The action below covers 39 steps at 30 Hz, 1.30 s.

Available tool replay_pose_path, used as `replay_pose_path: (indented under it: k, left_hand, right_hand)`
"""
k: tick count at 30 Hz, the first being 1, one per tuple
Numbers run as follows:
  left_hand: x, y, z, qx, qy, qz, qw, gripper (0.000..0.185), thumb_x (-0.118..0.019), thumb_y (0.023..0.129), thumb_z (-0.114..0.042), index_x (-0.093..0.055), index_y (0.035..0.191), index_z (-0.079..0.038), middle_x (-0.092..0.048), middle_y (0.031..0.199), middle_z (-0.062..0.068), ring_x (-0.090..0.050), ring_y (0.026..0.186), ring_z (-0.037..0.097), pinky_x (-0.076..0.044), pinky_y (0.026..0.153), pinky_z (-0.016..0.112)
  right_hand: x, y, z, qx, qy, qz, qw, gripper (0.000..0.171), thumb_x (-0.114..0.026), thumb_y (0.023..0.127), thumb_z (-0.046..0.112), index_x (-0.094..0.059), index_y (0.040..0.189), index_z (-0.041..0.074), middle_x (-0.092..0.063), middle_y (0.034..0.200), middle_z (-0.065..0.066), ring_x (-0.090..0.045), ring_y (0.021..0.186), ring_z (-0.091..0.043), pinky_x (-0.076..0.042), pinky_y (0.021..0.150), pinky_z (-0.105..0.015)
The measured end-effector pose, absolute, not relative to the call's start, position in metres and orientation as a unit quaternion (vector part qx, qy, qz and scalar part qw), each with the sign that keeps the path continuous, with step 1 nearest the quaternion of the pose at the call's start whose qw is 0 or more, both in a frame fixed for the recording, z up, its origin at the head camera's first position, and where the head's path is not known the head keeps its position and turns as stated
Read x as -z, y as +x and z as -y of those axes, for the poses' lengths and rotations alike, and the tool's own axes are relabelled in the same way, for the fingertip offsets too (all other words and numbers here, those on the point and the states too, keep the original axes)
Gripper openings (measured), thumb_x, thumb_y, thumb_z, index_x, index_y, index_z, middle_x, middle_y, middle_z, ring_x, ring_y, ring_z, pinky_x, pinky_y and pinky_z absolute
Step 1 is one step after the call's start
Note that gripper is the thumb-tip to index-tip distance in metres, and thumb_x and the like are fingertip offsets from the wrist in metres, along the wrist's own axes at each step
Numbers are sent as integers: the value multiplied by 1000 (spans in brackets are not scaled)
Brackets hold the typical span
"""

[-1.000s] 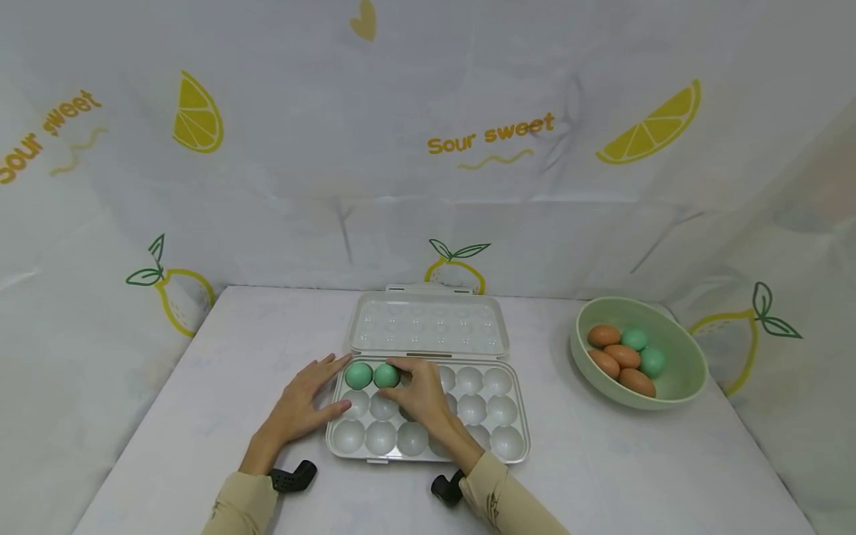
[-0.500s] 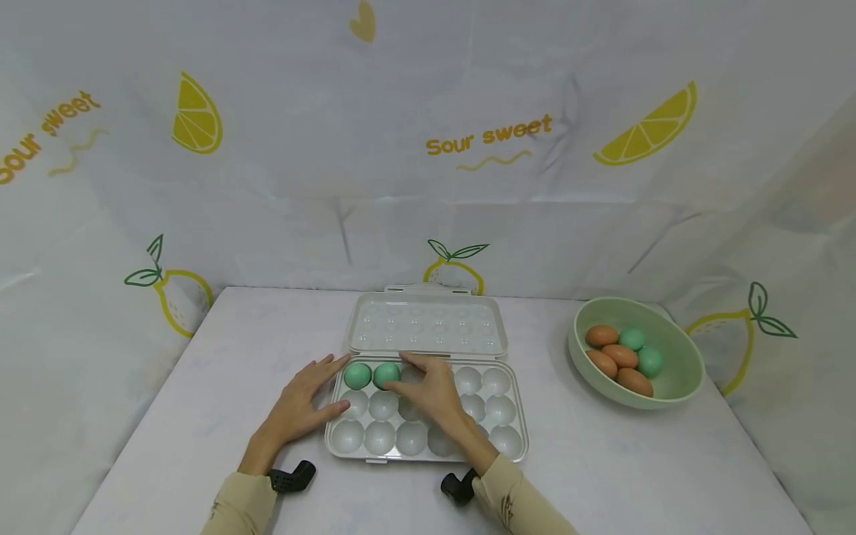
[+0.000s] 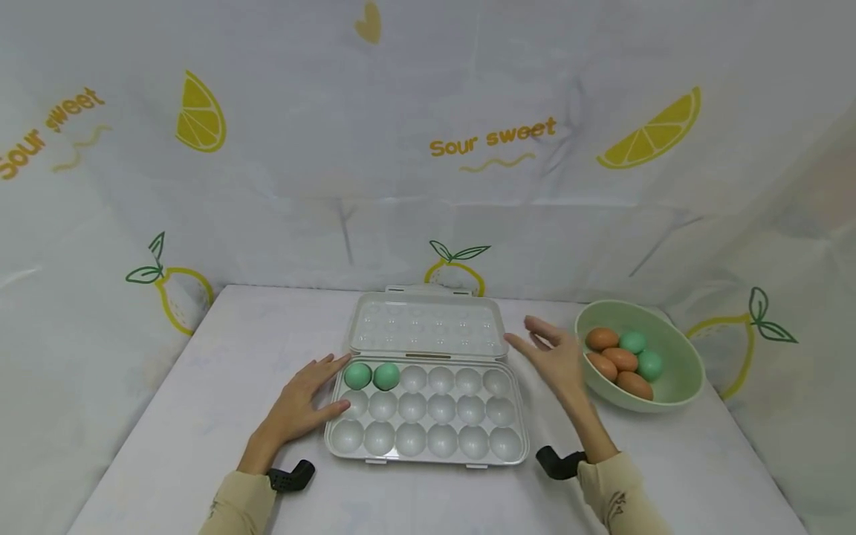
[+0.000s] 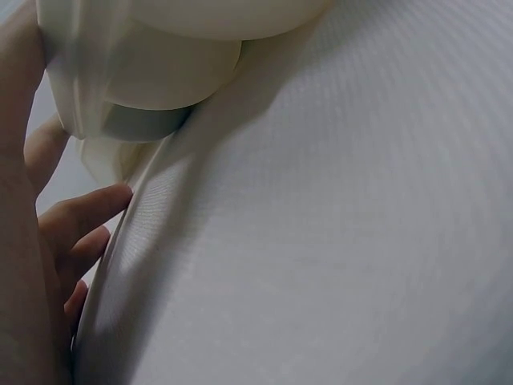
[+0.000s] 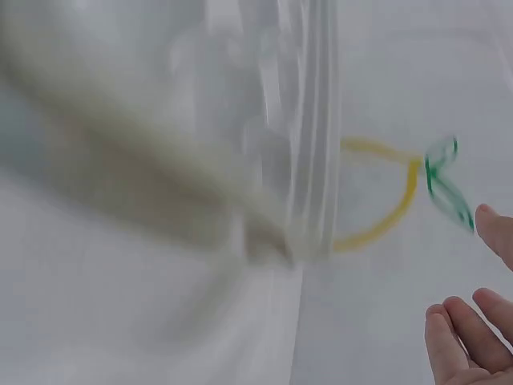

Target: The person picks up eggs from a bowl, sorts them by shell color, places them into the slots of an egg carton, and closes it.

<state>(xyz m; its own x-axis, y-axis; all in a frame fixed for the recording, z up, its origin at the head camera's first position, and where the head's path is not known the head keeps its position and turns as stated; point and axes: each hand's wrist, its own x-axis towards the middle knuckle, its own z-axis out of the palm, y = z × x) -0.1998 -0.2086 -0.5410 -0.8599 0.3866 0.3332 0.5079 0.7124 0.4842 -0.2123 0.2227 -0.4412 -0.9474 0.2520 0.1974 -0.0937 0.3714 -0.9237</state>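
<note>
Between carton edge (image 3: 521, 409) and bowl rim (image 3: 683, 364): right hand (image 3: 553, 358).

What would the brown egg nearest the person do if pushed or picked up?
The brown egg would probably roll, being oval and lying on its side in the curved bowl. Its smooth-looking surface might feel slippery. If real, it could crack; the pictures don't settle that.

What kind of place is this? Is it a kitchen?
I can't be sure, but it looks more like a spot set up for filming: a lemon-print sheet right behind a white table, with an egg tray and a green bowl on it.
</note>
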Motion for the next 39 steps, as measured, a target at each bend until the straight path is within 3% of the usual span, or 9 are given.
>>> replay_pose_path:
  k: [6,11,16,24,26,29,32,35,39]
  left_hand:
    - [539,-199,208,292,-244,919,104,77,-76,84,-42,-50,152,-19,-57,151,12,-51,143,39,-35,122,58]
    - [540,-199,209,290,-245,919,107,77,-76,83,-41,-50,152,-18,-57,151,12,-52,142,38,-36,122,57]
    - [542,-199,210,294,-243,918,109,77,-76,84,-42,-50,153,-20,-57,152,10,-51,143,38,-35,122,57]
    - [542,-199,209,298,-246,916,109,76,-76,84,-42,-50,153,-22,-57,151,10,-52,143,37,-36,121,57]
    - [541,-199,209,299,-248,915,108,76,-76,84,-41,-50,153,-21,-57,151,11,-52,142,37,-36,121,58]
    - [540,-199,208,301,-250,914,107,76,-76,84,-41,-50,153,-21,-57,151,11,-51,143,38,-36,121,58]
    - [540,-199,208,296,-248,916,107,77,-76,84,-41,-50,153,-21,-57,151,11,-52,143,37,-36,121,57]
    - [541,-199,208,295,-245,917,107,77,-76,84,-41,-49,153,-22,-57,152,10,-51,143,37,-36,122,57]
    - [542,-199,208,294,-244,918,107,77,-76,84,-42,-49,153,-23,-57,152,9,-51,144,36,-35,122,56]
  right_hand:
    - [433,-199,-304,-518,-154,824,174,55,-82,87,24,-66,132,-2,-72,130,-5,-62,97,14,-52,84,0]
    - [436,-192,-351,-486,-207,828,189,53,-79,89,23,-65,132,-4,-67,104,28,-54,90,20,-48,80,3]
    - [438,-192,-371,-420,-238,854,194,55,-80,88,28,-66,132,-2,-68,132,-7,-46,81,22,-42,71,5]
    - [445,-194,-394,-362,-244,879,194,53,-78,88,21,-65,130,-9,-64,129,-33,-36,67,25,-35,61,0]
    - [446,-194,-399,-343,-247,887,187,53,-77,88,20,-64,129,-11,-64,127,-35,-45,66,17,-34,59,-3]
    - [447,-194,-405,-316,-254,898,172,54,-77,86,18,-63,127,-15,-64,124,-38,-68,78,-21,-33,60,-10]
    - [447,-196,-408,-298,-250,907,161,55,-78,83,16,-63,123,-19,-63,120,-40,-61,110,-55,-44,66,-23]
    - [446,-199,-409,-287,-247,914,147,56,-78,82,16,-62,120,-22,-62,120,-40,-57,114,-59,-54,84,-48]
    - [446,-203,-410,-278,-247,919,129,59,-78,83,17,-60,121,-23,-57,128,-41,-52,119,-61,-44,103,-64]
